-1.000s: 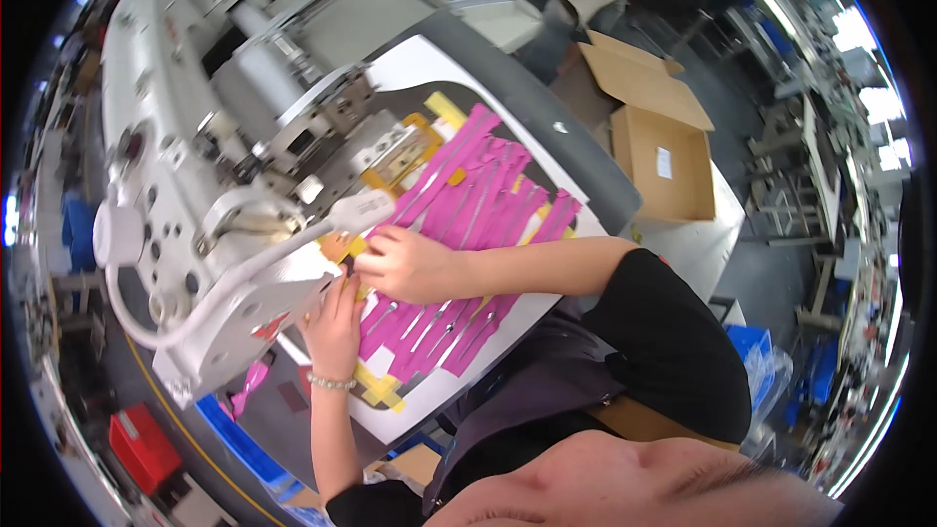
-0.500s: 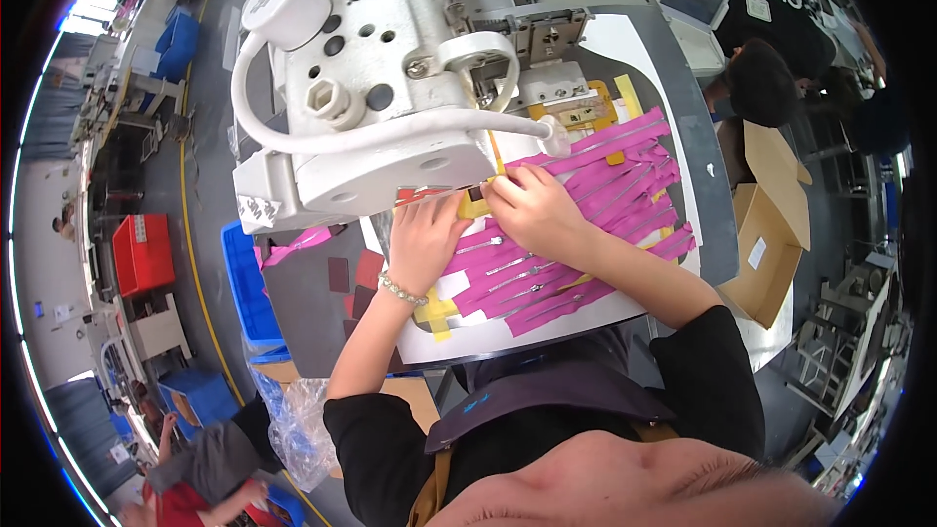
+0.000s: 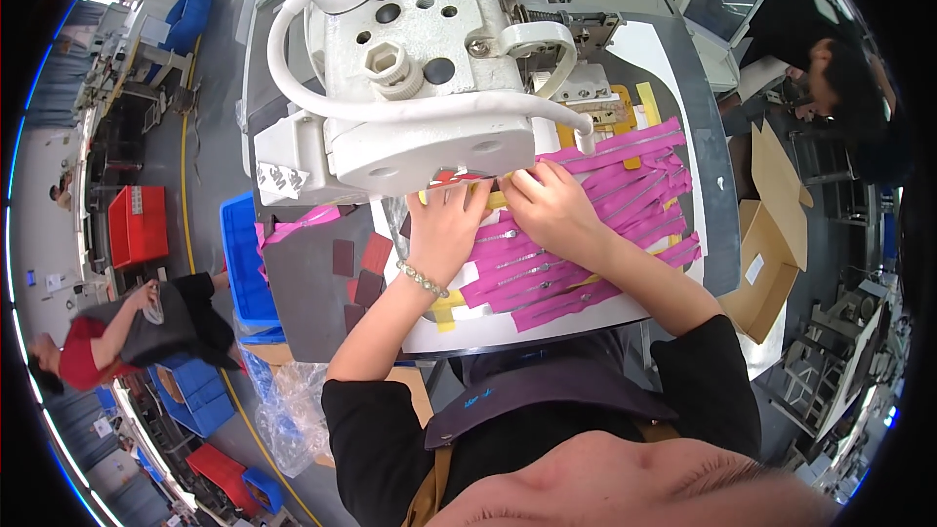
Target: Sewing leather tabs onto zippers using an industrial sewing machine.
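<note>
Under the front of a white industrial sewing machine (image 3: pixel 420 141), both my hands work close together. My left hand (image 3: pixel 444 234), with a beaded bracelet at its wrist, reaches forward with fingers stretched out and a little apart; its fingertips are partly hidden at the machine's lower edge, beside a red piece (image 3: pixel 454 176). My right hand (image 3: pixel 554 213) is closed in a pinch just right of it, at a small dark piece whose kind I cannot make out. Pink zippers (image 3: pixel 547 307) with metallic teeth and pulls lie in rows below and right of my hands, over yellow tape (image 3: pixel 445 317).
Dark red flat patches (image 3: pixel 371 287) lie left of my left forearm. A blue bin (image 3: pixel 246 263) stands by the table's left edge, clear plastic wrap (image 3: pixel 293 415) below it. An open cardboard box (image 3: pixel 763 273) sits at right. Other people are at far left and upper right.
The machine and table appear shifted right and slightly up in view. My right fingers stay pinched near the machine's edge. At the left, a person in red has moved up in the picture.
</note>
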`<state>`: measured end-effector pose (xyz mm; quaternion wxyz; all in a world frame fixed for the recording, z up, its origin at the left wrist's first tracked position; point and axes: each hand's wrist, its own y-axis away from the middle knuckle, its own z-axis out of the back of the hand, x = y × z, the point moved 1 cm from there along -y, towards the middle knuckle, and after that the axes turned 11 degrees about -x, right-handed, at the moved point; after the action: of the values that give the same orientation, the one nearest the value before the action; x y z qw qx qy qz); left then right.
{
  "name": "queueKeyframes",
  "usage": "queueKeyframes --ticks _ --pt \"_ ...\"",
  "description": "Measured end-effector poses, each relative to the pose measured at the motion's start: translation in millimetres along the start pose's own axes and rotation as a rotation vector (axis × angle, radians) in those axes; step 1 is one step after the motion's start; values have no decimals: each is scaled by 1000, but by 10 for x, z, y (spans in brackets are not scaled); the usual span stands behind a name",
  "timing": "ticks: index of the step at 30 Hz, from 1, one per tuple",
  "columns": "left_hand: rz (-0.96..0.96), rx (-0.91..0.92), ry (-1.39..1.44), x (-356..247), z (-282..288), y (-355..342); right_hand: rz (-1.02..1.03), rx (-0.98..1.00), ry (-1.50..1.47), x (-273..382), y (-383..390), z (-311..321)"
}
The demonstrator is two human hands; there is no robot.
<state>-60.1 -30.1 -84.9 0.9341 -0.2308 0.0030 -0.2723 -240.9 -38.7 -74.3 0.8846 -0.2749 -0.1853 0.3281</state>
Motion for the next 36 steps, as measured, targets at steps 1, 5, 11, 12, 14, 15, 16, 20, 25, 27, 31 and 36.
queueKeyframes --ticks 1,5,11,12,14,15,16,20,25,27,31,36 --pt "4 10 9 4 -1 -1 -3 -4 -5 0 -6 0" --pt "-3 -13 70 48 10 8 3 -18 -9 8 -14 9" --pt "12 -52 57 25 29 32 5 -36 -5 10 -19 15" --pt "12 -51 58 21 30 33 6 -34 -5 8 -19 14" --pt "14 -60 50 13 30 33 4 -29 -5 4 -18 11" --pt "15 -58 53 11 26 30 6 -33 -7 2 -18 11" --pt "17 -55 52 13 22 28 6 -36 -17 1 -17 10" --pt "26 -42 62 16 16 25 -4 -21 -19 -1 -17 10" --pt "23 -44 61 18 15 25 -3 -20 -18 -4 -20 12" --pt "23 -43 60 19 6 26 -2 -19 -7 -3 -18 11" --pt "30 -43 45 16 -7 41 -3 -17 3 12 -12 13" --pt "33 -51 61 19 -5 39 -4 -25 2 10 -22 19"
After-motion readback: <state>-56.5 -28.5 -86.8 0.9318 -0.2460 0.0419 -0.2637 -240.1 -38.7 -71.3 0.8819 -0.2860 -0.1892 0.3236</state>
